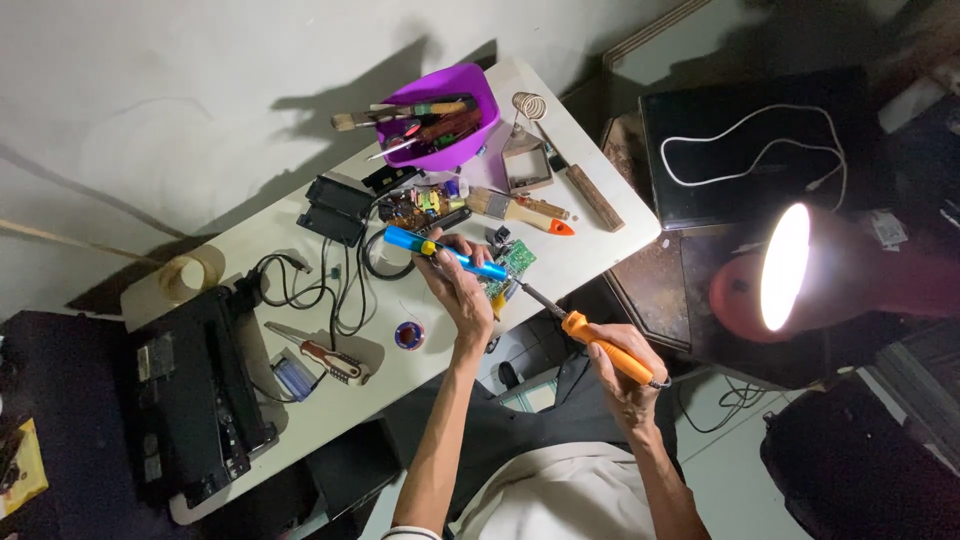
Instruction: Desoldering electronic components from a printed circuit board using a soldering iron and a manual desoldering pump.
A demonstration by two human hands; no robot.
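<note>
The left hand (462,290) is clamping its fingers around a blue desoldering pump (445,251), angling its tip down at the green circuit board (515,262) in the middle of the frame. The right hand (625,375) is gripping an orange-handled soldering iron (590,340), fingers closed on it, its tip meeting the same spot, likely so both tools work one joint. The board is sitting right at the white table (300,410)'s near edge; a purple tub (445,120) is crowding the upper centre.

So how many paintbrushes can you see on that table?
2: one brush sticks out of the purple tub, another brush lies flat just right of it. More may be hidden inside the tub.
</note>
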